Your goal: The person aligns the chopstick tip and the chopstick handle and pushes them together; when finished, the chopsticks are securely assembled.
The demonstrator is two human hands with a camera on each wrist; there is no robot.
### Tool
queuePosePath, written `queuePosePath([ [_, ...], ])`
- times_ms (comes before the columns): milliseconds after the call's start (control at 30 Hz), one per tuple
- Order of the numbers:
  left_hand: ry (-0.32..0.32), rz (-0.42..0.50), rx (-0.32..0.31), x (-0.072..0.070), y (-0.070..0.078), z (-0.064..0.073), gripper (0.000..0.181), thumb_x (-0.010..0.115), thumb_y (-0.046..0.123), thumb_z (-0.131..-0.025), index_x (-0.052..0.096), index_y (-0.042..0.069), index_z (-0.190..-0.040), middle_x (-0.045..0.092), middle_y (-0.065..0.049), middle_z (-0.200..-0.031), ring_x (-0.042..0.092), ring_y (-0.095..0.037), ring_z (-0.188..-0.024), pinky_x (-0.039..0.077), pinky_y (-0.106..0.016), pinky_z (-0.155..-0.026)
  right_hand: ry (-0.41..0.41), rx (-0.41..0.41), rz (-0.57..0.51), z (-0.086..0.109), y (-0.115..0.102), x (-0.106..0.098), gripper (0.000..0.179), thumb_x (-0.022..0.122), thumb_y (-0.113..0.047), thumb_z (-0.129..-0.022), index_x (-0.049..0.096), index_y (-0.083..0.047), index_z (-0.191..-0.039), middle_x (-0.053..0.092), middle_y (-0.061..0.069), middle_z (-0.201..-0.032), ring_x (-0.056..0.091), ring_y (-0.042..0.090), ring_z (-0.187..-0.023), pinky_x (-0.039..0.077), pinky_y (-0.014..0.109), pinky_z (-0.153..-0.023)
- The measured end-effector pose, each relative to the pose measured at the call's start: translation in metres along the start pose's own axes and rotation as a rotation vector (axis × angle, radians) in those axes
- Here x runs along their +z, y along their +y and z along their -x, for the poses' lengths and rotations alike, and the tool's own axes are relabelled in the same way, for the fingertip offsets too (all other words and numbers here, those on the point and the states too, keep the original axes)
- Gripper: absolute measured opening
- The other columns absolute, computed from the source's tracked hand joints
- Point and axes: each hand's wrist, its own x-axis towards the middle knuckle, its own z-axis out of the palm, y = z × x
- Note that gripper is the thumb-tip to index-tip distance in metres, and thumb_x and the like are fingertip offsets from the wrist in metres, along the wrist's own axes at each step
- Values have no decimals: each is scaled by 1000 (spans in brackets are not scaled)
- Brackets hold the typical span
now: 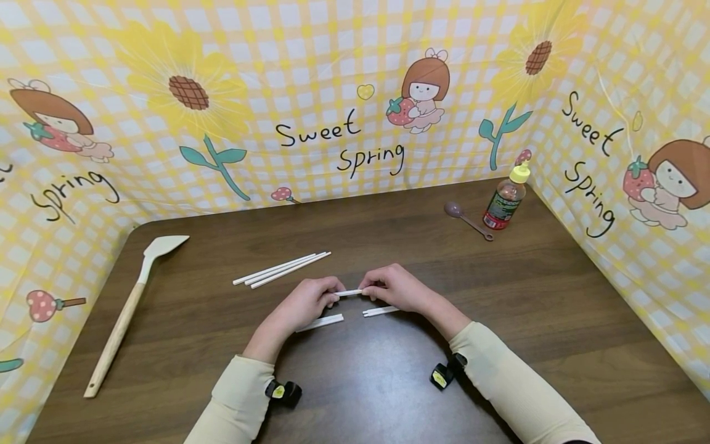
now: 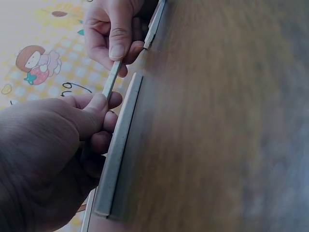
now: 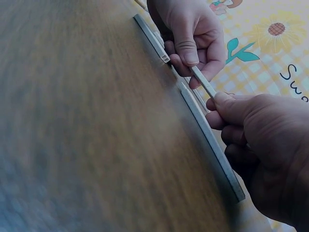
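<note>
Your left hand (image 1: 313, 303) and your right hand (image 1: 396, 288) face each other above the table (image 1: 521, 308), each pinching one slim white stick (image 1: 349, 293) between thumb and curled fingers. You have only a short stretch of it bare between your two grips (both ends disappear into your fingers). It sits in front of you, raised off the wood, slightly tilted in the head view.

Just below your hands lie two groups of white sticks, a left group (image 1: 333, 320) and a right group (image 1: 378, 312), with a gap between them; how many pieces each has is hard to make out. In the head view your left hand and wrist cover part of the left group, and your right hand hides the outer end of the right group. Beyond your left hand, longer white sticks (image 1: 285, 269) lie side by side. Well apart, you have a spatula (image 1: 134, 303) at left, and a spoon (image 1: 470, 223) beside an upright bottle (image 1: 502, 202) at far right.
</note>
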Motion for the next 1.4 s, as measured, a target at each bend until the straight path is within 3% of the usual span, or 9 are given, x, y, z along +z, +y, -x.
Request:
queuePosePath([
  [333, -2, -8, -20, 2, -2, 0, 12, 64, -1, -96, 68, 10, -97, 59, 6, -75, 53, -9, -71, 45, -30, -69, -7, 11, -1, 1, -1, 0, 6, 69, -12, -97, 75, -12, -95, 62, -11, -73, 57, 3, -68, 48, 25, -68],
  [733, -6, 64, -107, -3, -2, 1, 7, 68, 8, -96, 68, 13, -100, 63, 7, -79, 56, -9, -71, 47, -32, -70, 10, 39, 8, 1, 0, 5, 6, 69, -13, -97, 76, -13, -97, 63, -12, -75, 56, 3, -67, 48, 24, -66],
  [900, 5, 41, -99, -7, -5, 2, 6, 69, 8, -95, 71, 13, -96, 64, 8, -82, 57, -9, -74, 48, -32, -71, 24, 25, 21, -1, -1, 5, 6, 70, -12, -96, 76, -12, -98, 66, -11, -80, 56, 3, -69, 48, 24, -68],
  [1167, 47, -6, -24, -10, -7, 1, 5, 74, 13, -94, 75, 8, -93, 58, 8, -82, 54, -8, -73, 47, -29, -68, 70, -38, 71, -1, -1, 4, 7, 71, -12, -96, 77, -12, -98, 70, -8, -90, 61, 6, -81, 50, 27, -76],
  [1400, 105, -39, -42, -12, -12, 2, 3, 76, 9, -91, 73, 9, -89, 60, 7, -81, 56, -9, -73, 48, -30, -69, 160, -55, 107, -2, 1, 4, 6, 73, -12, -95, 76, -11, -98, 67, -4, -94, 62, 9, -88, 50, 29, -81],
])
